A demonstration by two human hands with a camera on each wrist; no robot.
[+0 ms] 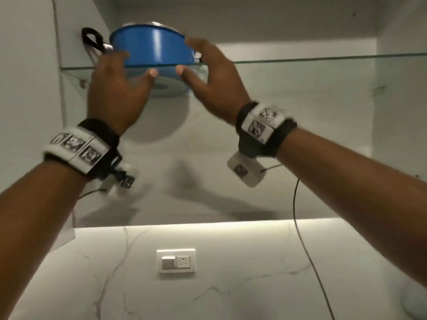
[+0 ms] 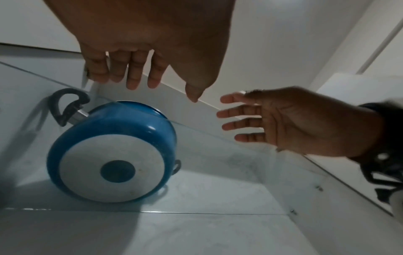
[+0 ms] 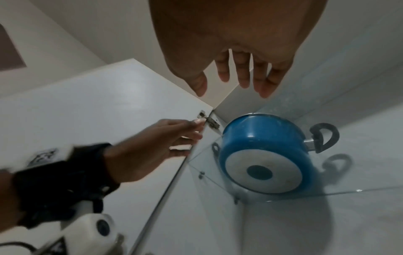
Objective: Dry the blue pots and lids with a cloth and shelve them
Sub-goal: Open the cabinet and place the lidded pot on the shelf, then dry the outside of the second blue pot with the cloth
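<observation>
A blue pot (image 1: 152, 47) with a white base stands on the glass shelf (image 1: 300, 58) at its left end, seen from below. One black loop handle (image 1: 92, 40) points left toward the cabinet wall. A pale rim shows on top of the pot; I cannot tell if it is a lid. My left hand (image 1: 124, 72) and right hand (image 1: 196, 61) hover at the shelf's front edge on either side of the pot, fingers spread, holding nothing. The left wrist view shows the pot (image 2: 113, 148) apart from both my left hand (image 2: 161, 81) and my right hand (image 2: 250, 119). No cloth is in view.
The shelf runs on to the right of the pot. A white cabinet door (image 3: 87, 112) stands open on the left, its hinge (image 3: 209, 120) near my left hand (image 3: 174, 138). Below are a marble wall, a wall socket (image 1: 176, 260) and a hanging cable (image 1: 298, 227).
</observation>
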